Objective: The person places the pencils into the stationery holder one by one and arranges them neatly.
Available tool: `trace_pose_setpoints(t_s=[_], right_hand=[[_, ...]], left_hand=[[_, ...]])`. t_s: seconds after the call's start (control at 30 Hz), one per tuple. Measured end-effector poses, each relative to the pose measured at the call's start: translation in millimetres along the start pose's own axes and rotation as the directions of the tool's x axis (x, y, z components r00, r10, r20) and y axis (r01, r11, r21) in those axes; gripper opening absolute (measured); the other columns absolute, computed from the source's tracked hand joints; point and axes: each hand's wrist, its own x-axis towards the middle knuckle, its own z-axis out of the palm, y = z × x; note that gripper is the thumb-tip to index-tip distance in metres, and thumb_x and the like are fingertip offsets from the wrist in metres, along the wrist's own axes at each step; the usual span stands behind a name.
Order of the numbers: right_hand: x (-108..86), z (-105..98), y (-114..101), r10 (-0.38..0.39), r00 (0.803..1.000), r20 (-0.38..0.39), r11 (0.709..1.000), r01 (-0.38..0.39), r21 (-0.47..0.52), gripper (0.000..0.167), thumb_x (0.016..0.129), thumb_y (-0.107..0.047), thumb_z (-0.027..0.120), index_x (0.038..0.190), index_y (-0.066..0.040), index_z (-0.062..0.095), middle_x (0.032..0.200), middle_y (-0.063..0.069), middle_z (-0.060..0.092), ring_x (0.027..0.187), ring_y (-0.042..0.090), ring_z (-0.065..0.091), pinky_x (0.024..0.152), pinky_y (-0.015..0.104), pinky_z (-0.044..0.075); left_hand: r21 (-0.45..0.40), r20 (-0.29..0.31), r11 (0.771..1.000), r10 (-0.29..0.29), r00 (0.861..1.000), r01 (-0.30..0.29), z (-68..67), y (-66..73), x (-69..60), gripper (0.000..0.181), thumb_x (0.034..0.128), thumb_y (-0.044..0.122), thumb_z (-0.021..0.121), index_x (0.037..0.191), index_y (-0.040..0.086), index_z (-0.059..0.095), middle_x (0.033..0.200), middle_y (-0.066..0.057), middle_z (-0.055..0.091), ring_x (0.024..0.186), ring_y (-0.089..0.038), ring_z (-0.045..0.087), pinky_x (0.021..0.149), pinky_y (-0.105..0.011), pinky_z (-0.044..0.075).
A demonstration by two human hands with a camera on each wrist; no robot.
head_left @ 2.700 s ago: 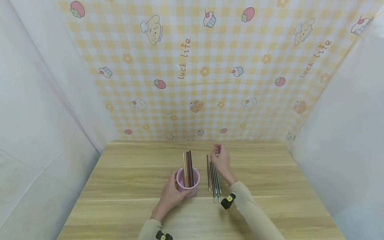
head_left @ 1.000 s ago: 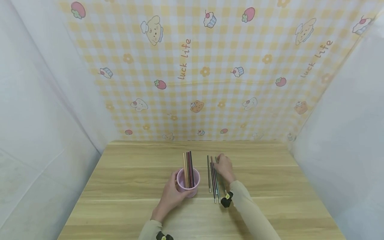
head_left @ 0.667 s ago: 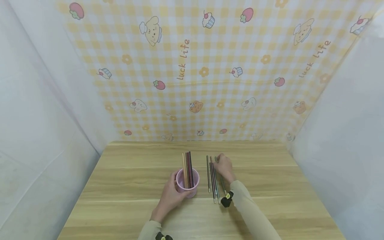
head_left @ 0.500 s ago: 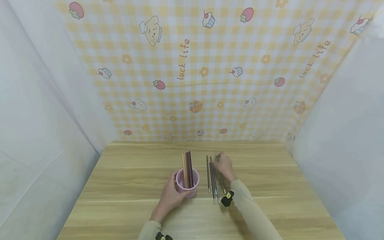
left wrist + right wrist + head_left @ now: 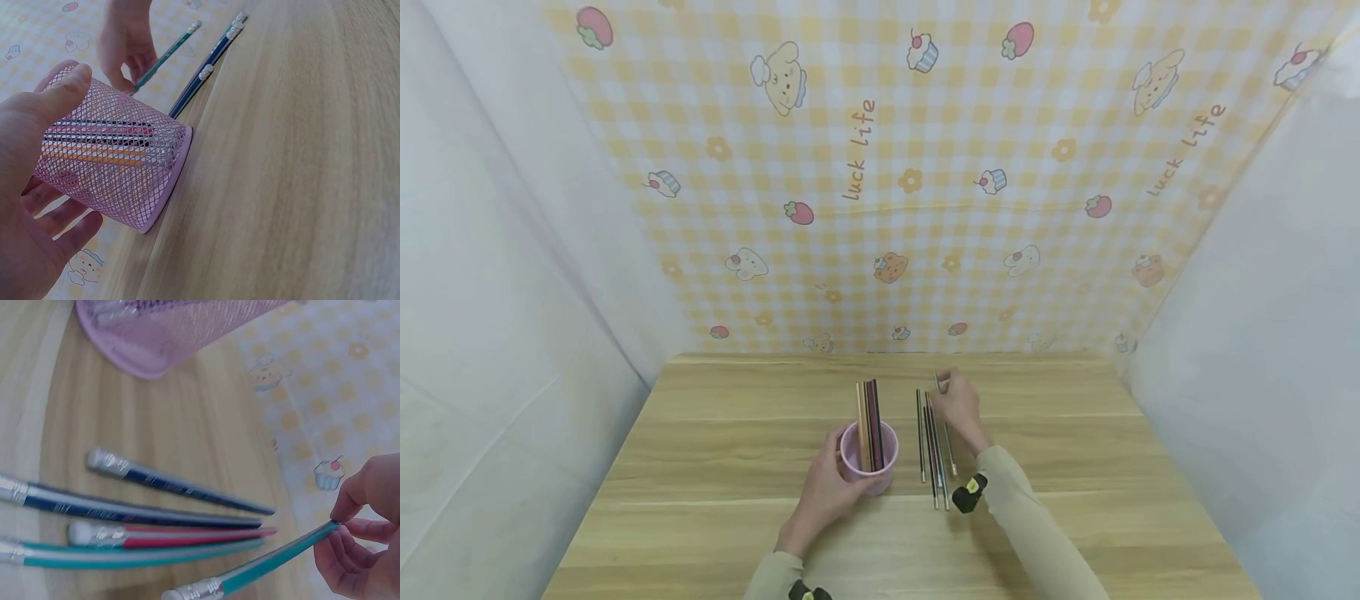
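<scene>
Nearest are two beige sleeves (image 5: 1041, 533), each with a small black device (image 5: 968, 493) at the wrist. The left hand (image 5: 829, 493) makes a wide grip around a pink mesh cup (image 5: 112, 156): the thumb lies on one side near the rim, and the fingers go in a loose curve on the opposite side. The cup stands on the wooden tabletop (image 5: 715, 467), its mouth facing up, and several pencils (image 5: 871, 412) stand inside, their upper parts rising above the rim. To the right of the cup, four pencils (image 5: 144, 511) lie near to one another, two navy, one red and one teal; their long axes run roughly away from the person, with the eraser ends on the near side. At their far part, the right hand (image 5: 958, 408) has a narrow grip, the thumb and fingers pinching the thin far end of another teal pencil (image 5: 275, 561). This pencil slopes, its eraser end toward the person and its long axis nearly in line with the lying ones; whether the eraser end touches the tabletop, I cannot tell. Behind hangs a yellow checked cloth (image 5: 850, 233) with cupcakes, strawberries and the words "luck life", between white side walls (image 5: 497, 292).
</scene>
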Motion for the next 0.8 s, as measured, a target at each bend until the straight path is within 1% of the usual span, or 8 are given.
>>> trace_pose_setpoints(t_s=[0.07, 0.13, 0.23, 0.33, 0.5, 0.63, 0.73, 0.8], right_hand=[[-1.1, -2, -7, 0.0, 1.0, -0.002, 1.0, 0.0, 0.03, 0.038, 0.082, 0.0, 0.059, 0.12, 0.005, 0.059, 0.09, 0.018, 0.07, 0.062, 0.019, 0.065, 0.049, 0.023, 0.053], [-2.6, -4, -14, 0.003, 1.0, -0.012, 0.999, -0.002, 0.048, 0.038, 0.083, -0.002, 0.059, 0.121, 0.003, 0.059, 0.092, 0.017, 0.07, 0.066, 0.02, 0.067, 0.051, 0.024, 0.054], [-5.6, -6, -25, -0.014, 0.999, -0.038, 0.998, 0.016, 0.067, 0.037, 0.085, -0.004, 0.061, 0.121, 0.002, 0.06, 0.095, 0.017, 0.071, 0.074, 0.025, 0.07, 0.056, 0.028, 0.058], [-9.6, -7, -36, -0.047, 0.996, -0.071, 0.996, 0.052, 0.076, 0.036, 0.085, -0.003, 0.063, 0.121, 0.002, 0.06, 0.097, 0.018, 0.07, 0.081, 0.029, 0.071, 0.064, 0.033, 0.061], [-16.9, -8, -51, -0.098, 0.988, -0.117, 0.988, 0.111, 0.108, 0.037, 0.085, -0.004, 0.064, 0.122, 0.0, 0.06, 0.1, 0.017, 0.07, 0.088, 0.031, 0.071, 0.073, 0.04, 0.063], [-21.3, -10, -62, -0.148, 0.979, -0.137, 0.976, 0.167, 0.138, 0.037, 0.085, -0.003, 0.061, 0.122, 0.0, 0.06, 0.101, 0.018, 0.069, 0.087, 0.032, 0.07, 0.075, 0.042, 0.064], [-24.5, -13, -72, -0.164, 0.975, -0.149, 0.968, 0.188, 0.165, 0.036, 0.086, -0.002, 0.061, 0.122, 0.0, 0.06, 0.1, 0.017, 0.069, 0.087, 0.031, 0.071, 0.077, 0.042, 0.064], [-27.2, -15, -79, -0.161, 0.975, -0.157, 0.961, 0.191, 0.201, 0.036, 0.086, -0.001, 0.061, 0.122, -0.001, 0.061, 0.1, 0.016, 0.068, 0.087, 0.031, 0.071, 0.077, 0.041, 0.064]], left_hand=[[-0.002, 0.002, 1.0, -0.002, 1.0, 0.002, 0.1, 0.0, -0.3, 0.095, 0.0686, 0.024, 0.094, 0.148, 0.01, 0.042, 0.137, -0.016, 0.059, 0.122, -0.035, 0.062, 0.101, -0.05, 0.057], [-0.006, 0.002, 1.0, -0.003, 1.0, 0.003, 0.0, 0.4, -0.5, 0.096, 0.0685, 0.024, 0.094, 0.148, 0.011, 0.042, 0.137, -0.016, 0.059, 0.123, -0.036, 0.062, 0.101, -0.05, 0.056], [-0.014, -0.001, 1.0, 0.004, 1.0, -0.004, 0.0, 0.8, -0.6, 0.095, 0.0689, 0.026, 0.094, 0.147, 0.01, 0.042, 0.139, -0.016, 0.058, 0.124, -0.036, 0.061, 0.102, -0.05, 0.056], [-0.029, -0.002, 1.0, 0.006, 1.0, -0.006, 0.0, 1.0, -0.5, 0.095, 0.069, 0.028, 0.094, 0.147, 0.011, 0.043, 0.141, -0.014, 0.057, 0.127, -0.036, 0.059, 0.104, -0.05, 0.055], [-0.046, -0.004, 0.999, 0.007, 1.0, -0.007, -0.1, 1.6, -0.7, 0.094, 0.0692, 0.028, 0.094, 0.147, 0.011, 0.043, 0.141, -0.014, 0.057, 0.128, -0.035, 0.058, 0.106, -0.05, 0.053], [-0.039, -0.003, 0.999, 0.006, 1.0, -0.006, 0.0, 1.7, -1.1, 0.094, 0.0696, 0.028, 0.094, 0.147, 0.011, 0.043, 0.142, -0.014, 0.056, 0.128, -0.035, 0.058, 0.106, -0.05, 0.054], [-0.038, -0.003, 0.999, 0.007, 1.0, -0.007, 0.5, 1.0, -1.1, 0.094, 0.0699, 0.03, 0.094, 0.147, 0.011, 0.043, 0.142, -0.014, 0.056, 0.129, -0.035, 0.058, 0.106, -0.05, 0.054], [-0.039, -0.002, 0.999, 0.009, 1.0, -0.009, 0.5, 0.5, -1.1, 0.094, 0.0697, 0.03, 0.094, 0.147, 0.011, 0.043, 0.141, -0.014, 0.057, 0.129, -0.035, 0.058, 0.106, -0.051, 0.053]])
